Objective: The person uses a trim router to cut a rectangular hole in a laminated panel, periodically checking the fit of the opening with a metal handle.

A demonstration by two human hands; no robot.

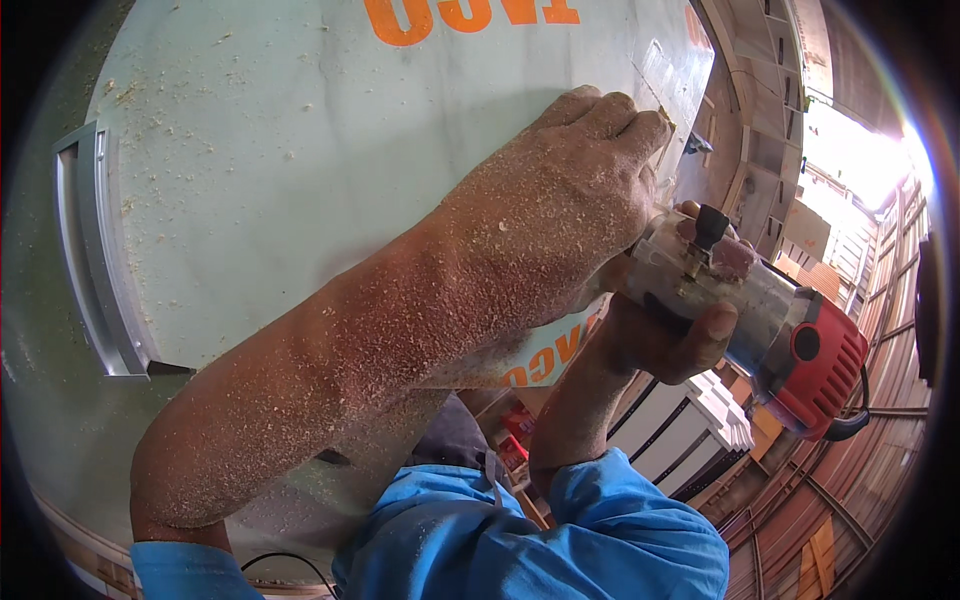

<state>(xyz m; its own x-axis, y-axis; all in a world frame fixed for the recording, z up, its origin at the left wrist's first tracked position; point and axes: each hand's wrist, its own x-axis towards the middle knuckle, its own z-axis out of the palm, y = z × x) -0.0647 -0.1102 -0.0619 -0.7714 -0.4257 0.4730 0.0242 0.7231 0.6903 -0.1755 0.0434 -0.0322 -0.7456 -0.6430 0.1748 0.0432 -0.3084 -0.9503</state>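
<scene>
A trim router (765,310) with a silver body, a black knob and a red ribbed motor cap lies sideways at the edge of a pale panel (260,170). My right hand (665,335) is wrapped around its body from below, the thumb along the near side. Sawdust thickly coats my left forearm and my left hand (590,150), which reaches across the panel. The left fingers bend down at the panel's edge against the router's base end, closed, with their tips hidden. The router's bit and its contact with the edge are also hidden.
A metal-framed slot (88,255) sits in the panel at the left. Sawdust is scattered over the panel, which bears orange lettering. White panels (680,430) are stacked below the router. Shelving (765,150) and a corrugated wall (850,490) stand to the right.
</scene>
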